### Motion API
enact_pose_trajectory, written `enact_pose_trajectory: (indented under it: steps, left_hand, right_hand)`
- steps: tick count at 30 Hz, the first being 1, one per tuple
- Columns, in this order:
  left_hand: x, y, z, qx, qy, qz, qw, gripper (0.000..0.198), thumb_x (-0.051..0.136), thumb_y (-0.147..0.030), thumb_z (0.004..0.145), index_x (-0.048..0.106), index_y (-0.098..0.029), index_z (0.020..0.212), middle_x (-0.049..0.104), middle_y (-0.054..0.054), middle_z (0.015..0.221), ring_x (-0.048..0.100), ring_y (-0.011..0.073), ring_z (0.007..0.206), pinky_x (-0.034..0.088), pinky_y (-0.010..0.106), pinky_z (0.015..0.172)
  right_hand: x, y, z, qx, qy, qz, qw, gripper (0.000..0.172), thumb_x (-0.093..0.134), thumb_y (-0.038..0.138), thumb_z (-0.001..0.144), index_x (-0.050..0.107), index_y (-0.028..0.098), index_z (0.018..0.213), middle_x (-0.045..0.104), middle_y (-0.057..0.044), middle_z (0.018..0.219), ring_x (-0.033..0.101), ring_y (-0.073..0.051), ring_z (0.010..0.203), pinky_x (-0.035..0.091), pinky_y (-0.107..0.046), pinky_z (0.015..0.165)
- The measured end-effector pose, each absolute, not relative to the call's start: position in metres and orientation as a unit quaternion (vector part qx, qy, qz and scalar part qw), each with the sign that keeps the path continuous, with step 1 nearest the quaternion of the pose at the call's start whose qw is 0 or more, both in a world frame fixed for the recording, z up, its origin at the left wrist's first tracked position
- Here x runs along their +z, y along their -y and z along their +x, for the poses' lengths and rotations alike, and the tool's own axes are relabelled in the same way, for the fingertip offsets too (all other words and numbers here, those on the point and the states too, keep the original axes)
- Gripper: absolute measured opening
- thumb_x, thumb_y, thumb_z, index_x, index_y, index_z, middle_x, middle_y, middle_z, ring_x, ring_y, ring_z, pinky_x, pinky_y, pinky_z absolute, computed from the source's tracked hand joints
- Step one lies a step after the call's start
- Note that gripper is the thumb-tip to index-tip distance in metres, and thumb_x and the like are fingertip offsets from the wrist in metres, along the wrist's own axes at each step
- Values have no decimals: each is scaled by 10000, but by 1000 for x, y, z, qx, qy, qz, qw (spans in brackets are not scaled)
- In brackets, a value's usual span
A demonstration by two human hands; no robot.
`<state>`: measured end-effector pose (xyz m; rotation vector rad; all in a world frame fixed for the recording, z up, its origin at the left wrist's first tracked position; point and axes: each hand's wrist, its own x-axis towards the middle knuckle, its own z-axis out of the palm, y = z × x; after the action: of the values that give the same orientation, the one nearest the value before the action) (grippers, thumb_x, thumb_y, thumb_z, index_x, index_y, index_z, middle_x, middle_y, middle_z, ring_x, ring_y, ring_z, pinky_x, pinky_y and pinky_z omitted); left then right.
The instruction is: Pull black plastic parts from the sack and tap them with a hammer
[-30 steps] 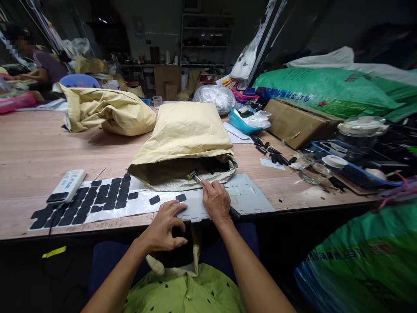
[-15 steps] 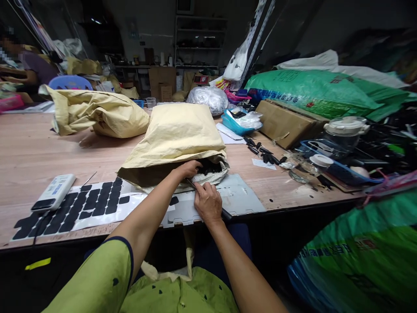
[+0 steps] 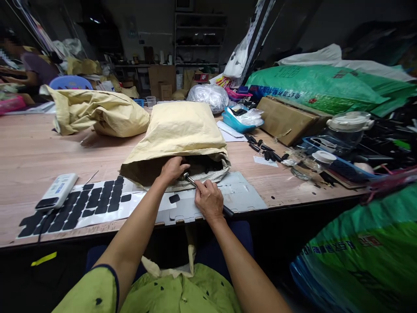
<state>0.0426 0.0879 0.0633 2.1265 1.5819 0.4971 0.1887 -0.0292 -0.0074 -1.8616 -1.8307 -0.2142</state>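
Observation:
A cream woven sack [image 3: 185,124] lies on the table with its mouth towards me, dark inside. At that mouth is my left hand [image 3: 173,168], its fingers curled in the shadow; whatever they hold, if anything, is hidden. My right hand [image 3: 210,201] is closed around a slim rod-like tool [image 3: 190,179], which has a shiny metal shaft with a rounded tip and a black handle end showing below the palm. The tool's tip points up and left, close to my left fingers. Beneath is a grey-white board [image 3: 243,193] with a small black rounded-square piece [image 3: 174,198] on it.
At left lie a sheet of black rounded squares [image 3: 100,198] and a white device [image 3: 57,191]. Another cream sack [image 3: 104,113] stands behind. To the right are loose black pieces [image 3: 269,152], a cardboard box [image 3: 286,119], a clear jar [image 3: 348,130] and green sacks [image 3: 312,87]. A person [image 3: 35,69] sits far left.
My left hand has drawn back leftwards from the dark contents at the right of the sack's mouth. The tool's metal tip now shows; my right hand stays almost in place.

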Motion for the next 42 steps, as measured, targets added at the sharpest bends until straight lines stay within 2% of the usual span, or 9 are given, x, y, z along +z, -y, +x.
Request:
enact_pose_trajectory:
  steps: [5,12,18,23,26,28,35,39,42]
  left_hand:
    - [52,-41,2,171,-569,783,186,202,712,-360,797,749,-236,953,731,40,945,626,231,895,448,306,766]
    - [15,-15,-16,236,-535,785,204,228,731,-298,786,748,-217,999,679,49,928,575,227,927,444,335,836]
    - [13,-14,-24,286,-519,767,245,171,734,-287,772,754,-198,917,686,44,926,584,211,918,456,333,832]
    - [13,-14,-24,281,-523,761,261,196,761,-303,741,767,-208,913,694,37,916,597,217,920,465,340,840]
    - [12,-15,-24,286,-516,758,280,193,773,-299,728,776,-220,904,693,30,910,611,210,917,471,326,842]
    - [12,-15,-24,287,-516,753,291,185,776,-282,722,779,-219,896,690,27,899,616,204,908,473,318,836]
    - [12,-17,-23,291,-513,747,305,157,776,-227,710,778,-207,866,667,7,854,617,177,856,471,296,798]
    - [12,-16,-24,282,-517,750,301,94,764,-231,715,774,-207,805,642,0,816,608,177,845,473,291,773]
    - [10,-17,-23,295,-518,740,311,153,775,-223,703,784,-208,855,656,1,832,618,172,847,474,293,793]
  right_hand:
    - [-8,29,189,-79,673,-686,264,283,553,207,891,697,276,1125,582,-50,894,449,-195,855,296,-306,715]
    - [-11,28,189,-82,665,-695,260,248,578,260,901,702,255,1116,611,-44,916,462,-189,851,300,-301,715]
    - [-11,25,192,-63,666,-701,245,242,559,260,914,701,230,1108,618,-59,932,484,-195,865,320,-298,720]
    - [-3,32,195,36,656,-669,349,241,500,281,930,703,218,1044,662,-53,938,567,-188,887,408,-287,780]
    - [6,45,190,109,653,-618,424,279,459,313,953,687,205,1071,694,-67,995,620,-189,929,463,-294,833]
    - [11,55,184,147,667,-583,441,291,456,308,958,683,195,1102,705,-76,1024,638,-188,960,483,-298,872]
    - [13,73,166,144,711,-560,400,371,430,263,982,631,247,1293,691,-62,1044,644,-171,948,497,-287,883]
    - [9,73,164,148,722,-578,351,376,438,230,972,642,247,1287,677,-49,972,641,-163,882,496,-268,842]
    - [9,72,167,140,709,-584,368,370,445,239,972,646,248,1283,671,-45,950,635,-157,849,498,-266,829]
